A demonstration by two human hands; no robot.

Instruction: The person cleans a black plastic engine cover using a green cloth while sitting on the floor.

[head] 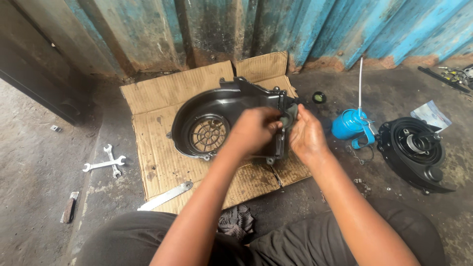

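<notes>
Both hands, left hand (253, 130) and right hand (306, 134), pinch a small grey piece (289, 116) at the black fan cover (217, 118), which seemingly needs careful seating next.

Tight on the right of the cardboard, open ground on the left

The blue oil can (351, 124) and round black engine part (414, 152) crowd the cardboard's (152, 148) right edge; off its left edge only two crossed spanners (107, 161) lie, a saw blade (165, 196) pokes from the front edge, and the black fan cover (217, 123) fills the back half.
</notes>
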